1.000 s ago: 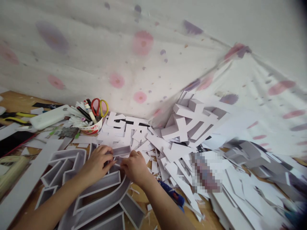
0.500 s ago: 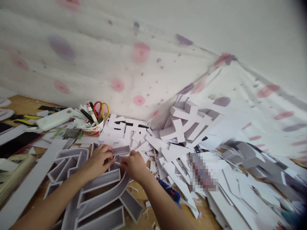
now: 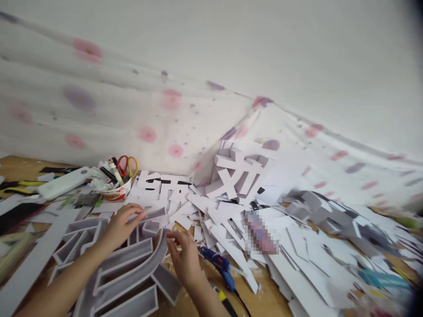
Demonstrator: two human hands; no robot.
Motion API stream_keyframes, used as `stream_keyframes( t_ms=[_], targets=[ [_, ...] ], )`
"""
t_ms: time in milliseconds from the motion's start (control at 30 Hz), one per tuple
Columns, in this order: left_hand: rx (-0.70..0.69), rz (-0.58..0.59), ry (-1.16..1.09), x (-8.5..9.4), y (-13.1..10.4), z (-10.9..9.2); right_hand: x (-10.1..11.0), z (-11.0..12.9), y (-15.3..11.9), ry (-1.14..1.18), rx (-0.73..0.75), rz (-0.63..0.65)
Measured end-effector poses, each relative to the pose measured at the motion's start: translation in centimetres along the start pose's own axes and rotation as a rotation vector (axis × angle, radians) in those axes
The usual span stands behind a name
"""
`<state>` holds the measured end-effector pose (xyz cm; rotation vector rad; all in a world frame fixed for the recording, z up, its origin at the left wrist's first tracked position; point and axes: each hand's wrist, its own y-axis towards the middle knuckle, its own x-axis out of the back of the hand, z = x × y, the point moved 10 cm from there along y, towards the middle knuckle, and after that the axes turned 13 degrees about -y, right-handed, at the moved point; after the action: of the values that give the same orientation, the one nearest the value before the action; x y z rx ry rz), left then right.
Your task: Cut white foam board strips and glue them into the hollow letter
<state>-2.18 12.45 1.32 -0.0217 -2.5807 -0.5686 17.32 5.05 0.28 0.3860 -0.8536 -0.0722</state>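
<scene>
A white hollow letter form (image 3: 127, 273) with thin upright walls lies on the table below both forearms. My left hand (image 3: 124, 224) hovers over its far part, fingers stretched with a gap to the thumb and nothing visible between them. My right hand (image 3: 185, 253) is at the form's right side, fingers apart and bent, fingertips close to the curved wall; I cannot tell whether they touch it. Right of that hand lies a blue glue gun (image 3: 220, 264) with a black cord. A yellow and black tool (image 3: 224, 301) shows partly beside my right forearm.
A bowl (image 3: 115, 192) holds pens and red and yellow scissors at the back left. White offcuts (image 3: 228, 224) are strewn across the middle and right. A built white character (image 3: 236, 171) leans against the spotted curtain (image 3: 148, 110). More grey-white forms (image 3: 327, 211) lie at right.
My hands have moved apart from their close position at the far part of the form. The view has shifted up and right, and more of the glue gun shows.
</scene>
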Motion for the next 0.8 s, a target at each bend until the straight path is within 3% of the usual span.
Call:
stream_keyframes(
  t_ms=[133,267,467,800],
  targets=[
    [0.028,0.027,0.07,-0.6,0.2,0.6,1.5,-1.2,-3.8,0.031,-0.027,-0.082],
    [0.059,0.051,0.117,-0.4,0.7,0.7,1.1,-2.5,-6.0,0.04,-0.089,-0.005],
    [0.109,0.049,0.21,0.7,1.3,1.2,0.3,-3.1,-7.4,0.088,-0.112,0.079],
    [0.16,0.078,0.302,-0.8,1.5,0.9,0.4,-5.1,-8.8,0.042,-0.102,0.101]
  ],
)
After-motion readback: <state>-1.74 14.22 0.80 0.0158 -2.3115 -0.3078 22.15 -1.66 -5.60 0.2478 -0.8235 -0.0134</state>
